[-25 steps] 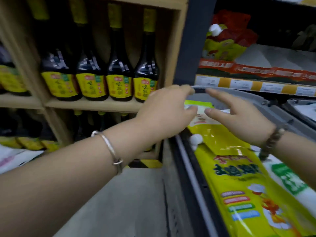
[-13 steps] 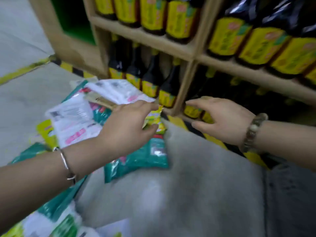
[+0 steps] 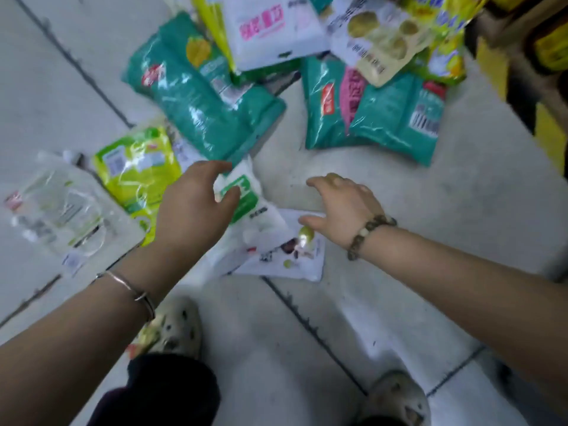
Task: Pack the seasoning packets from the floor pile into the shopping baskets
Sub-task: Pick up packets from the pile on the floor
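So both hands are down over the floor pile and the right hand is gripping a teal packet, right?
No: the head view shows the right hand open, fingers spread, gripping nothing, by a white packet and short of the teal packets. The rest is right.

Pale tiled floor (image 3: 430, 210), dark grout; wooden shelving (image 3: 519, 26) top right

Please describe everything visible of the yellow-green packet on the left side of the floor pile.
The yellow-green packet is a glossy plastic bag with a greener far edge and a white label with a printed code. It lies flat on the grey floor. A clear packet covers its near left edge; the left hand hides its near right corner.
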